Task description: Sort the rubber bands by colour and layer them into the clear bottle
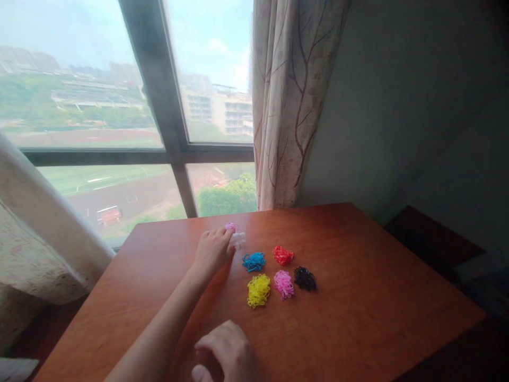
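My left hand (214, 245) reaches toward the far side of the wooden table, its fingers closed around a small clear plastic box (238, 240). Something pink (230, 226) shows just beyond those fingertips; the hand partly hides it. My right hand (230, 347) is low at the near edge of the view, fingers curved and thumb apart, holding nothing. Right of the left hand lie small heaps of thin loops that look like rubber bands: blue (253, 261), red (283, 255), yellow (258, 291), pink (283, 285) and black (305, 278).
The brown wooden table (358, 297) ends at a window (178, 156) at the back. A patterned curtain (286, 106) hangs behind its far edge, and another curtain (35, 233) is at the left. A dark piece of furniture (433, 239) stands beyond the right edge.
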A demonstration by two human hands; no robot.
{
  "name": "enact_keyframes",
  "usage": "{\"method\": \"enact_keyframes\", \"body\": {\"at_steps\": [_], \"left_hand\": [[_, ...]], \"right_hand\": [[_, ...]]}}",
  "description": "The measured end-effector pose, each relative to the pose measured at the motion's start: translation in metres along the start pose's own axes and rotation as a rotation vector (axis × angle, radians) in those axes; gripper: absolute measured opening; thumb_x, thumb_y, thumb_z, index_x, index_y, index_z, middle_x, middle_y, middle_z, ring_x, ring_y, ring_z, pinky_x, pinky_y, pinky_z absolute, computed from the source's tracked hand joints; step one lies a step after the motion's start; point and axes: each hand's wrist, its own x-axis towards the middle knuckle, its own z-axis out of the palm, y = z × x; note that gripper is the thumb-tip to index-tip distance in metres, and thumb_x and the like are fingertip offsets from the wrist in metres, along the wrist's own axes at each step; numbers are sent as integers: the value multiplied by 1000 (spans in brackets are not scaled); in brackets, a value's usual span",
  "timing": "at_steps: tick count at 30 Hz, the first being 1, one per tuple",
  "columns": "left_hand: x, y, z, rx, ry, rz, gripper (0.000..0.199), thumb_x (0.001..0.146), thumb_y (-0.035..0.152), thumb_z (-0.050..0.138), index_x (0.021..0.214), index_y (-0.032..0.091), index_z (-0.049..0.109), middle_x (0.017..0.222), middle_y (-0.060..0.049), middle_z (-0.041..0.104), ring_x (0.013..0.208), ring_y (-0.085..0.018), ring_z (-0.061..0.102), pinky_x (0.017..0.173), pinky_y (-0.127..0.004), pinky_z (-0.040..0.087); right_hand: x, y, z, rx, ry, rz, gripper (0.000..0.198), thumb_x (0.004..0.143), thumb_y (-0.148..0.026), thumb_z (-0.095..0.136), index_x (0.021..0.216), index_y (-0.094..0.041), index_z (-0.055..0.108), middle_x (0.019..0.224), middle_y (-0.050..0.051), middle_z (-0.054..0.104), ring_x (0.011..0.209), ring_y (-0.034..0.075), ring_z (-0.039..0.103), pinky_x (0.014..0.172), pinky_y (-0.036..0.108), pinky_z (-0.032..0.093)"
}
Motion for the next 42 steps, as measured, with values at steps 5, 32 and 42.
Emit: {"method": "enact_keyframes", "body": {"at_steps": [5, 32, 42], "left_hand": [[-17, -4, 2, -40, -18, -34, 29, 91, 31, 53, 116, 21, 61, 108, -10, 63, 97, -25, 62, 81, -33, 46], [-109, 15, 2, -1298, -51, -225, 46, 74, 30, 74, 118, 16, 66, 119, -11, 70, 111, -26, 64, 98, -36, 51], [-111, 10, -7, -1179, -45, -146, 45, 68, 11, 68, 112, 19, 69, 126, -12, 68, 122, -28, 59, 109, -42, 43]], "right_hand": [[-2, 1, 0, -8, -21, -9, 16, 73, -26, 59, 89, -25, 59, 83, 1, 65, 79, 20, 60, 71, 31, 45], [-4, -11, -3, -131, -17, 26, 32, 66, -4, 57, 93, -22, 60, 89, 3, 65, 84, 20, 59, 75, 28, 47], [-12, -7, 0, -236, -70, -7, 36, 61, -7, 58, 92, -23, 61, 95, 4, 66, 87, 23, 58, 80, 34, 45]]}}
